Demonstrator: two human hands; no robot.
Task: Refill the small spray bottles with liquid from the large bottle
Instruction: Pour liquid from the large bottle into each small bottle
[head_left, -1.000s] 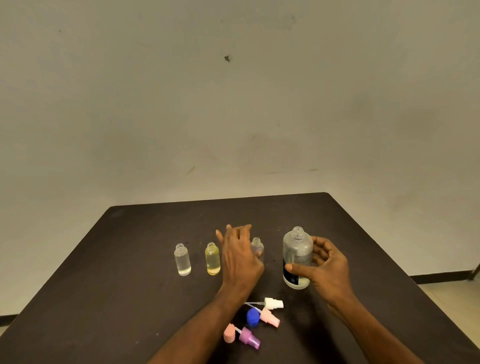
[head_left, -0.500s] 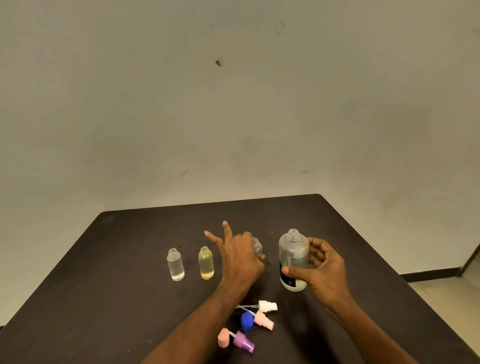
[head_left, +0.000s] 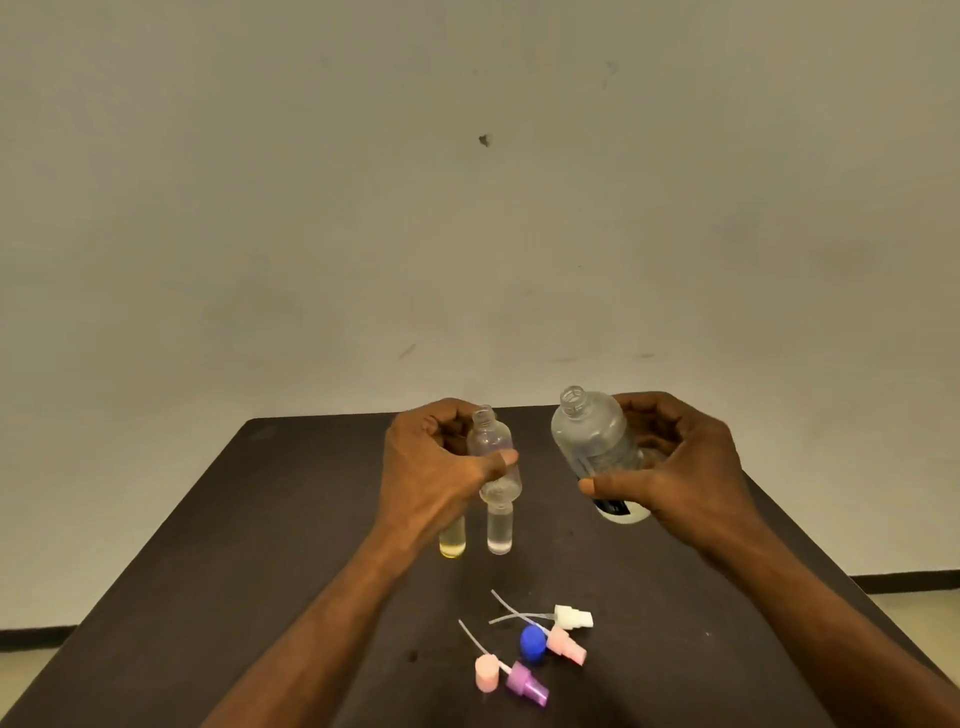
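Two bottles are up off the dark bench (head_left: 218, 571) in our hands. Our left hand (head_left: 434, 470) wraps its fingers and thumb around a small clear spray bottle (head_left: 492, 452), uncapped, its open neck pointing up and its body nearly upright. Our right hand (head_left: 675, 467) grips the large bottle (head_left: 595, 441) around its lower half, thumb across the front near a dark label; the cap is off and the bottle leans slightly to the left, toward the small one, with a gap between the two necks. We cannot tell how much liquid the held small bottle contains. Below the left hand, two more small bottles stand on the bench side by side: one with yellow liquid (head_left: 453, 543), partly hidden by the wrist, and one with clear liquid (head_left: 500, 530), just to its right. Nearer to us on the bench lie the removed tops in a loose cluster: a white spray head (head_left: 571, 618) with its thin tube, a pink spray head (head_left: 567, 645) touching a round blue cap (head_left: 533, 643), and further left a purple spray head (head_left: 525, 686) next to a small pink cap (head_left: 487, 673). A plain pale wall (head_left: 467, 208) rises behind the bench.
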